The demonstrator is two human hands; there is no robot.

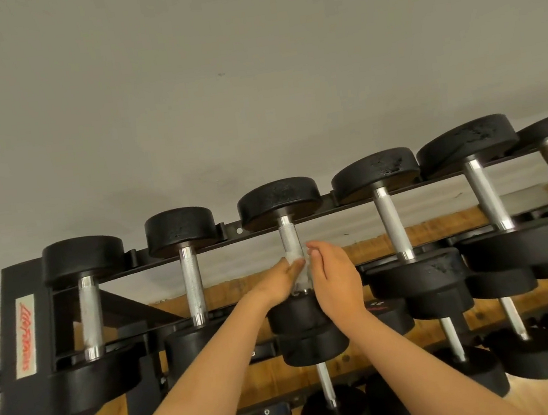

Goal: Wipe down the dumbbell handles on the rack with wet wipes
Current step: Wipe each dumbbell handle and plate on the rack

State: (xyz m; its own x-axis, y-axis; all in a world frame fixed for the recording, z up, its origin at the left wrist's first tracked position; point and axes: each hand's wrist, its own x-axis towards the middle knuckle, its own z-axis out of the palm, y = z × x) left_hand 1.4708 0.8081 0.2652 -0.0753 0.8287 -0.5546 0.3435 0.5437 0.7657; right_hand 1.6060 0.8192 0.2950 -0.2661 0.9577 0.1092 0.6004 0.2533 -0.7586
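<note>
**Both hands on the third dumbbell handle of the top rail**

A black metal rack [19, 280] carries a row of six dumbbells on its top rail, running from the rack's left end towards the right edge. The black round-headed dumbbell [278, 201] third from the left end is the one being worked on. A white wet wipe [298, 268] is wrapped round the lower part of its knurled silver handle [289, 236], just above the near head.

The left hand [280, 284] grips the wipe from the left, thumb and fingers curled round it and the handle. The right hand [334, 275] lies against the wipe's right side with its fingers together and nearly straight, tips pointing up along the handle, clasping nothing.

The upper part of the handle is bare metal above the wipe. A white label with red lettering [24, 336] sits on the rack's left upright. More black dumbbells [531, 348] lie on the lower rail, and a plain grey wall [249, 72] rises behind the rack.
</note>
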